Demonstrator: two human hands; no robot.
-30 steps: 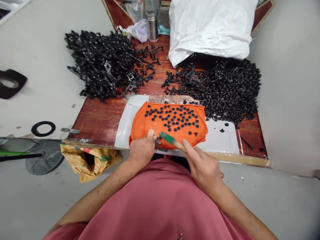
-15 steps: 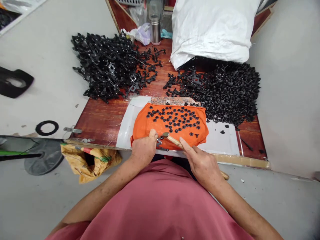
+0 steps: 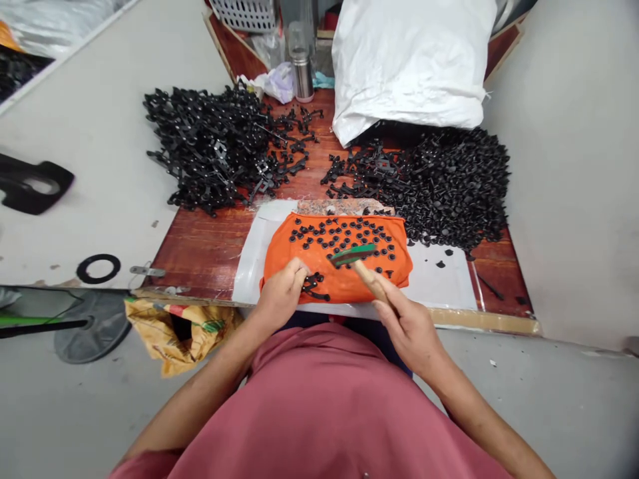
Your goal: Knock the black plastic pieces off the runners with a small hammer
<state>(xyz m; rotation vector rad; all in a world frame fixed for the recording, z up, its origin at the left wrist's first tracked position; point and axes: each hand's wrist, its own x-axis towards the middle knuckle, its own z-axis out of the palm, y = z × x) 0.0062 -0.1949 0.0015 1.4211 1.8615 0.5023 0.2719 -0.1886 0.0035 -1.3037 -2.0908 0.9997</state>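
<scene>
Hammer (image 3: 355, 255) and wooden handle lie in the person's right hand (image 3: 412, 326), near the middle of the counter's (image 3: 200, 241) front edge. Those fingers are wrapped around the handle, thumb included; the head (green along its side, dark at the near end) shows over an orange cloth (image 3: 281, 247), and whether it touches anything there I cannot tell. Just left of it, also by the front edge, a small black linked part (image 3: 315, 286) lies on the cloth, right up against the left hand (image 3: 279, 299). That hand's fingers are curled together; whether they are clamped on the part I cannot tell, since they hide its near end.

Small round black caps (image 3: 378, 229) are scattered over the cloth, mostly on its far half. Under the cloth is a white sheet (image 3: 442, 283) reaching toward the right front corner. One heap of black linked pieces (image 3: 204, 143) sits along the left edge, while a pile of black caps and links (image 3: 459, 186) fills the right edge, just in front of a white sack (image 3: 409, 73). A steel bottle (image 3: 302, 78) stands upright toward the far edge.
</scene>
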